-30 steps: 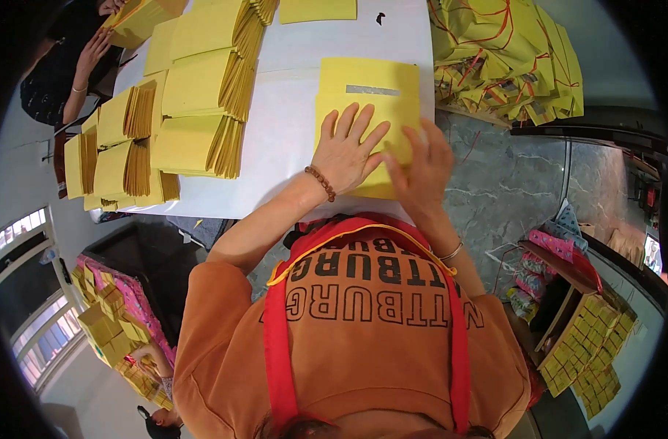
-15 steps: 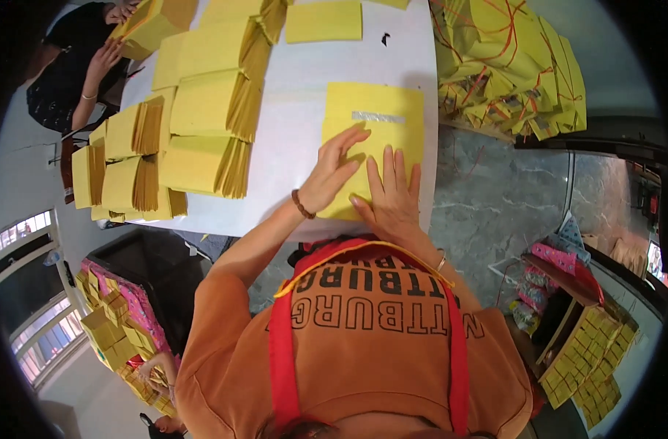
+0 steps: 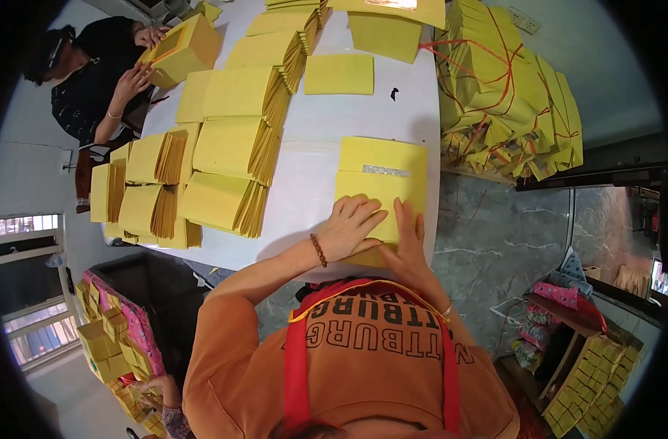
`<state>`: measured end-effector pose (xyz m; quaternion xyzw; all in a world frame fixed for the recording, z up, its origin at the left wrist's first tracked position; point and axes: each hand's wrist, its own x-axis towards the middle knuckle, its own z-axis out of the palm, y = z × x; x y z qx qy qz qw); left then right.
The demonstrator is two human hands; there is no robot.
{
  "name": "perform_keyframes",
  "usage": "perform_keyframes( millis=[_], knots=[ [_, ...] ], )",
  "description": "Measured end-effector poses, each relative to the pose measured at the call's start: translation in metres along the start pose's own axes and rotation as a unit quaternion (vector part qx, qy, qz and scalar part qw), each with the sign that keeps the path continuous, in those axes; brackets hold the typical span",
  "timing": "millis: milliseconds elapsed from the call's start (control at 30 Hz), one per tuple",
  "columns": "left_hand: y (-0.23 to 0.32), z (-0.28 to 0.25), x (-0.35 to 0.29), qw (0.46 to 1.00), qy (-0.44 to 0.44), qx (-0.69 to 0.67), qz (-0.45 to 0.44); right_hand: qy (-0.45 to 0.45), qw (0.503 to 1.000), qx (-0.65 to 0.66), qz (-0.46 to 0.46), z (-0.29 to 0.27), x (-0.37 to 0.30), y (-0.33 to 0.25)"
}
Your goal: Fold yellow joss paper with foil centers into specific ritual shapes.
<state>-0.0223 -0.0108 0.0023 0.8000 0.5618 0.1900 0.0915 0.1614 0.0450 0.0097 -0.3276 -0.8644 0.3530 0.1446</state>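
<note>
A yellow paper piece [image 3: 370, 154] with a silver strip [image 3: 386, 171] across its upper part lies flat on the white table near its right edge. It looks layered, with a step just above the strip. My left hand [image 3: 354, 228] rests on its lower left part below the strip, fingers stretched and slightly bent. On the lower right part lies my right hand [image 3: 407, 249], fingers extended, its thumb close to the left hand. Neither hand grips anything. The two hands cover much of the paper's near end.
Stacks of folded yellow paper [image 3: 228, 146] fill the table's left side. A single yellow piece [image 3: 339, 74] lies farther off, near a small black scrap [image 3: 394, 94]. Yellow bundles tied with red string [image 3: 509, 80] stand to the right. A co-worker [image 3: 103, 73] handles a yellow box [image 3: 186, 51] at far left.
The view has shifted, so the table appears lower. My left hand has come down from near the strip toward the paper's near end, closer to my right hand.
</note>
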Motion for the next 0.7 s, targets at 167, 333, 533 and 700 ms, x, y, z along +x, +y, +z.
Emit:
perform_keyframes(
  millis=[167,333,533,700],
  knots=[
    [0.009,-0.011,0.009,0.99,-0.001,0.103,0.096,0.078,0.829,0.549,0.072,-0.023,-0.004,0.0],
    [0.019,-0.014,0.018,0.971,0.005,0.22,0.093,0.171,0.884,0.434,0.022,-0.03,-0.001,0.005],
    [-0.016,-0.083,0.044,0.997,0.049,-0.052,-0.023,0.241,0.895,0.372,0.042,-0.033,0.003,0.006],
    [-0.116,-0.116,0.079,0.972,0.181,0.105,-0.105,0.093,0.993,-0.039,-0.069,-0.026,0.017,0.007]
  ],
)
